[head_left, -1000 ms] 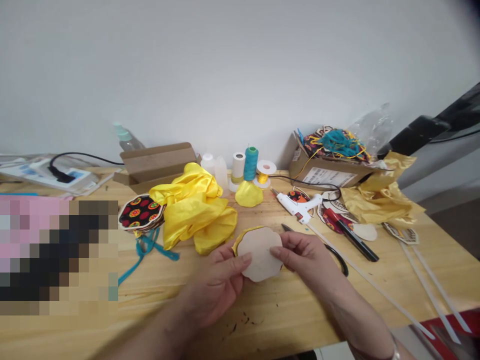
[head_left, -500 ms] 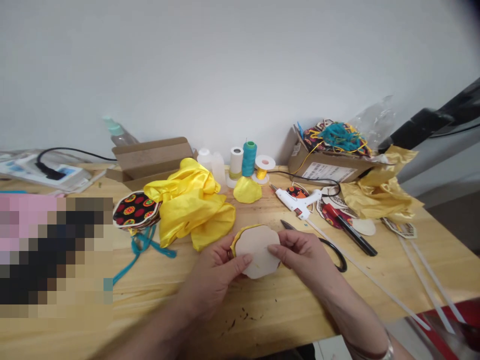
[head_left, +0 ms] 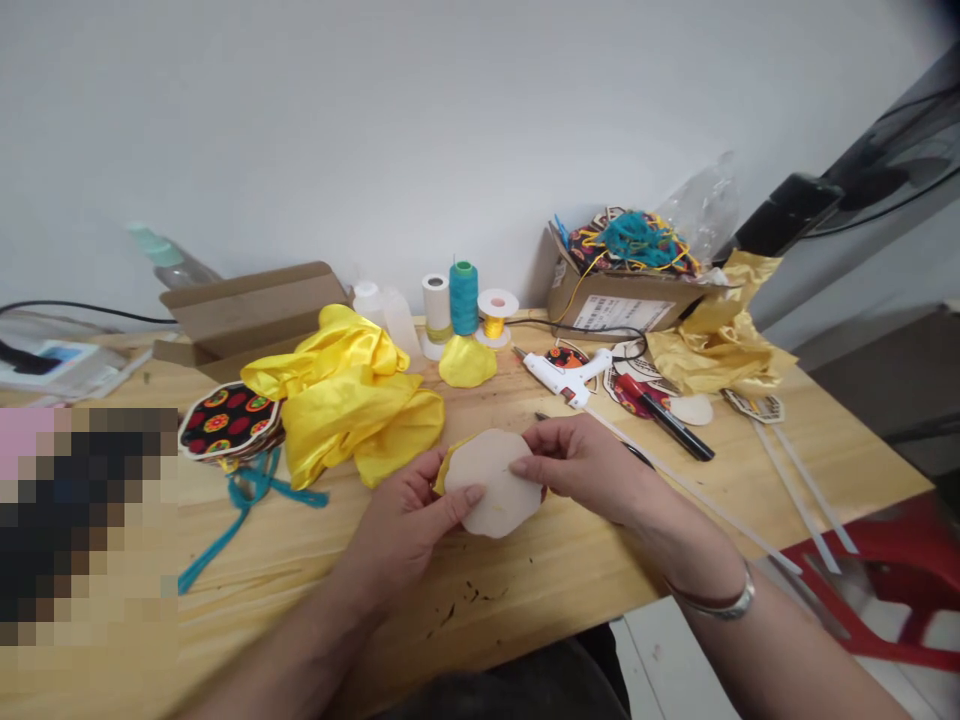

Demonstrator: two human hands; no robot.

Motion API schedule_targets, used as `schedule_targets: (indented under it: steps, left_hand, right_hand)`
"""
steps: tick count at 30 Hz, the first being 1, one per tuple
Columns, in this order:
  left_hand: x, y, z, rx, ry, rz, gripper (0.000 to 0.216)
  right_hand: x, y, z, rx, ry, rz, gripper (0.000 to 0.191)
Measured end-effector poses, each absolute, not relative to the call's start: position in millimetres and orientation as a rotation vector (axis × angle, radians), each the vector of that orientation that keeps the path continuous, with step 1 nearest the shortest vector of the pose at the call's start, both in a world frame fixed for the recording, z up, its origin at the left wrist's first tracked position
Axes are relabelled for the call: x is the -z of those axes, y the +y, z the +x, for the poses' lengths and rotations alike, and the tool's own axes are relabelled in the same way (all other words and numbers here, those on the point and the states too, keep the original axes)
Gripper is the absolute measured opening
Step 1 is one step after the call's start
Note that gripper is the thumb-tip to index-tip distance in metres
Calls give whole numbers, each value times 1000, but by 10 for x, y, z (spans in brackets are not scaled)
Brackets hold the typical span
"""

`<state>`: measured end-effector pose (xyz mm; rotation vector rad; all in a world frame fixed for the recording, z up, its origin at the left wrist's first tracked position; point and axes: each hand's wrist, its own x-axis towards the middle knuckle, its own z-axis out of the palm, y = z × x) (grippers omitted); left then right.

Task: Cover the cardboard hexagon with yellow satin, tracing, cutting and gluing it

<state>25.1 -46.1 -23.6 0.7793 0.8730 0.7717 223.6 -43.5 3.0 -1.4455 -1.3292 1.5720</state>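
Both hands hold a scalloped beige card disc (head_left: 491, 483) backed by yellow satin, which shows at its upper left edge. My left hand (head_left: 405, 525) grips its left side, thumb on the card. My right hand (head_left: 577, 465) pinches the right side. Just beyond my right hand, dark-handled scissors (head_left: 637, 456) lie mostly hidden. A crumpled heap of yellow satin (head_left: 345, 400) lies left of the hands, beside a stack of black patterned discs (head_left: 229, 423) and a teal ribbon (head_left: 247, 495).
A white glue gun (head_left: 562, 375), black marker (head_left: 664, 425), thread spools (head_left: 463, 298), gold satin (head_left: 712, 340) and a cardboard box of scraps (head_left: 615, 290) crowd the wooden table's (head_left: 525, 600) back. White strips reach its right edge. A red chair (head_left: 885, 570) stands beyond.
The view has swung, shifting the whole table left and up in the picture. My hands have turned the disc slightly, with the right hand now further over it; both still hold it.
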Motion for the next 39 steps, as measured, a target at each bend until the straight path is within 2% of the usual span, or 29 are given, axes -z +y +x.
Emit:
schedule_targets:
  steps: [9,15,20,27,31,34,39]
  left_hand:
    - [220,-458,243,-726,862,795,25]
    - [161,-468,259,-754,829,693,27]
    - [195,-476,237,-765,813,685,25]
    - [226,-483,233,-794,805,720,25]
    - [223,-485,237,-825,782,738,23]
    - [221,-486,228,-855,765,740,20]
    - [245,-480,213,-860,746,731,19]
  right_hand:
    - [-121,-449,2210,-1581,-1458,-1400,16]
    - [-106,-466,2253,-1644,-1308,-1220,54]
    - [-67,-496,2256,-1726,-1135,-1159,65]
    - [-85,-537,2274,-1714,-1172,-1122,61]
    - [-116,-577,2303,-1731,-1231,-1118,44]
    - [-124,-635,2288,-1787,-1229,-1054,39]
    - [-80,-737,2199,-1447,-1392,-1163,22]
